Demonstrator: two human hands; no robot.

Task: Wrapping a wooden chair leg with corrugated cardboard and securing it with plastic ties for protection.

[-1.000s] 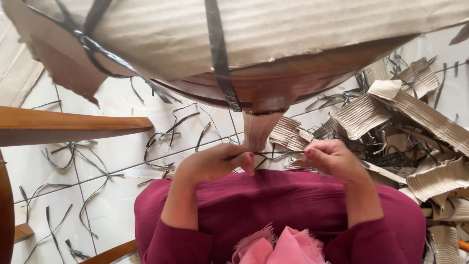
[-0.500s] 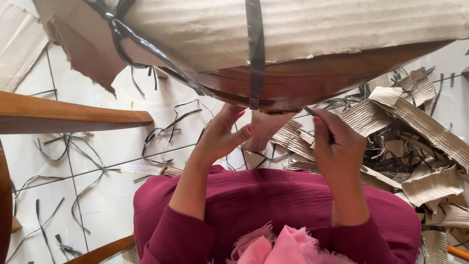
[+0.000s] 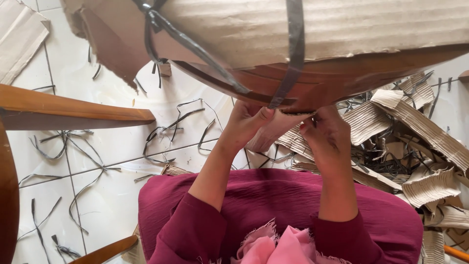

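Note:
A wooden furniture piece wrapped in corrugated cardboard point(image 3: 342, 24) fills the top of the view, bound by dark plastic straps point(image 3: 293, 54). Its brown wooden underside point(image 3: 312, 83) shows below the wrap. My left hand point(image 3: 246, 122) and my right hand point(image 3: 327, 132) are raised beneath it, both pinching a hanging flap of cardboard point(image 3: 271, 132) at the wrap's lower edge. My maroon sleeves and lap point(image 3: 273, 205) lie below, with pink cloth at the bottom.
A pile of torn corrugated cardboard point(image 3: 415, 142) lies on the right. Cut dark straps point(image 3: 166, 132) are scattered over the white tiled floor point(image 3: 97, 161). A wooden rail point(image 3: 73, 110) crosses the left. A flat cardboard sheet point(image 3: 19, 34) lies at top left.
Both hands have risen from lap level to the wrap's lower edge and closed on the hanging cardboard flap. The wrapped piece now sits closer and larger in view.

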